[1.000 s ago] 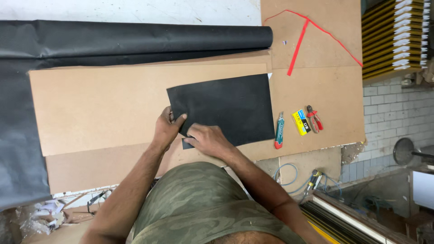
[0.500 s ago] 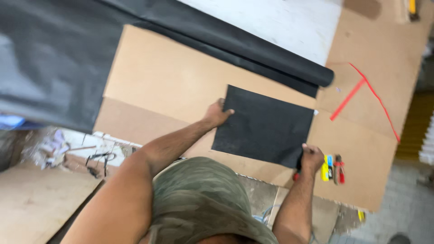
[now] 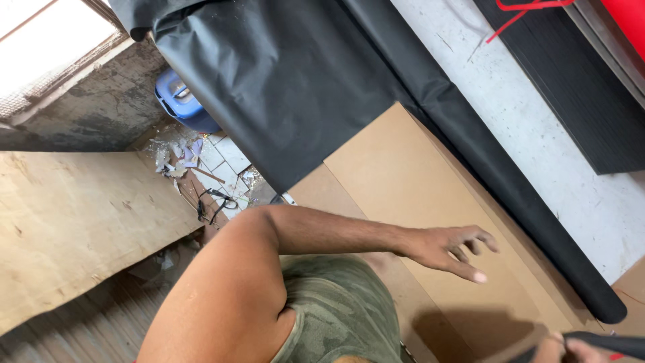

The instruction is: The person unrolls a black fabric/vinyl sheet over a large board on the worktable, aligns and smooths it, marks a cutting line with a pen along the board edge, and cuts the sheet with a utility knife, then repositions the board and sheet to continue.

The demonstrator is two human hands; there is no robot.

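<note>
**Left hand spread over the board, right hand pinching dark sheet at the frame's edge**

The left hand [image 3: 449,250] hovers above the brown fibreboard sheet [image 3: 410,175], fingers splayed and empty, gripping nothing; its palm faces down, seemingly poised to press or steady something on the board. At the near right corner, the right hand [image 3: 563,349] is only partly in view, its fingers closed around the edge of a black sheet [image 3: 605,344], lifting it clear of the board. Most of that hand and nearly all of the sheet are cut off by the frame, so the sheet's size and shape cannot be judged.

A roll of black material [image 3: 510,195] lies diagonally along the far edge of the board, against a pale grey surface [image 3: 537,114]; its loose end drapes off to the left as a wide black fabric spread [image 3: 282,87], probably left unrolled so that pieces can be taken from it. Far left, below the work surface, a blue container [image 3: 181,104] sits amid debris on a tiled floor [image 3: 222,158], next to a worn plywood panel [image 3: 74,222]. Red cord [image 3: 531,8] shows at the far right, over a dark ribbed panel [image 3: 584,87]. The person's camouflage shirt [image 3: 336,309] fills the near centre and hides the board's near edge.
</note>
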